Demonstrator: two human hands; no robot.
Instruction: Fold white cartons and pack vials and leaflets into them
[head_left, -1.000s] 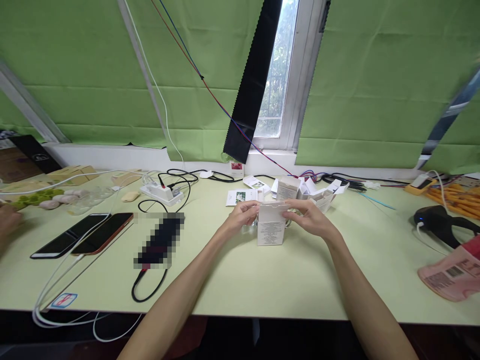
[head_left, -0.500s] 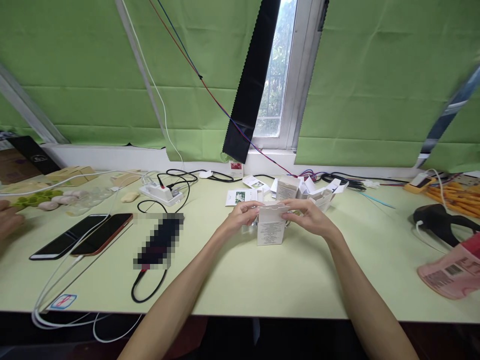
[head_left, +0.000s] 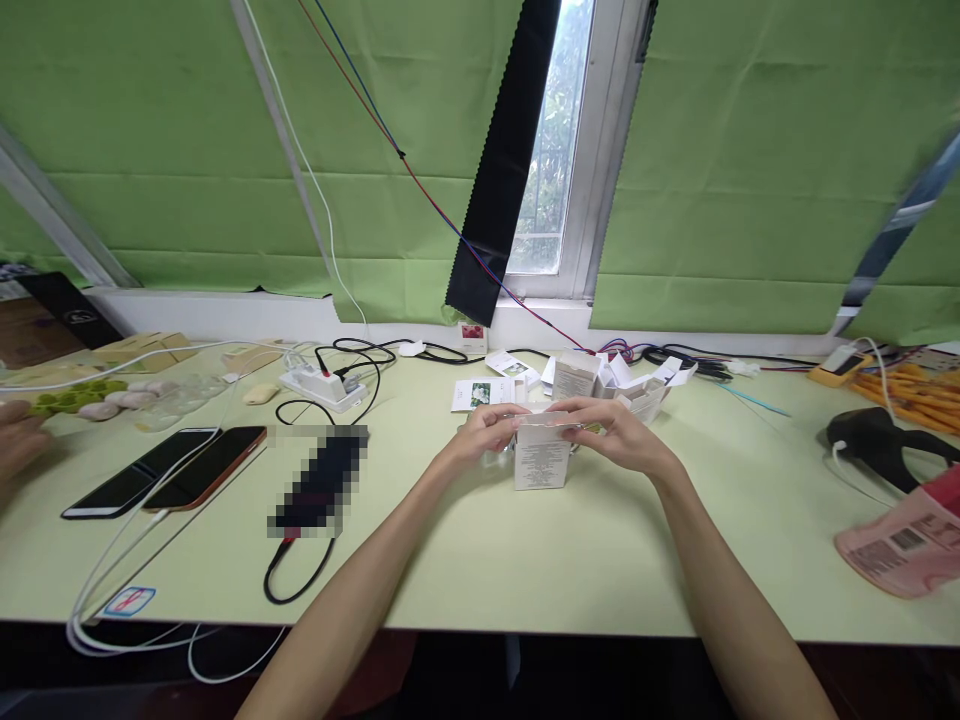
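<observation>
A small white cardboard box [head_left: 541,462] with fine print on its near face stands upright on the table in front of me. My left hand [head_left: 486,432] grips its top left edge, fingers closed. At the top right, my right hand [head_left: 609,430] has its fingers closed on the box's upper flap. Behind the box something clear and shiny shows in part, too covered to name. Further back stand another printed box [head_left: 576,380] and several opened white cartons [head_left: 646,392], and flat picture cards [head_left: 480,394] lie to their left.
Phones [head_left: 202,468] and white cables lie on the left, near a white power strip [head_left: 322,385]. Another person's hand [head_left: 22,440] is at the far left edge. To the right are a black object [head_left: 874,445] with a cable and a pink package [head_left: 904,545].
The upright flap at the box's top has folded down under my fingers, so the box looks shorter. My right hand has shifted slightly left; the box stays in place.
</observation>
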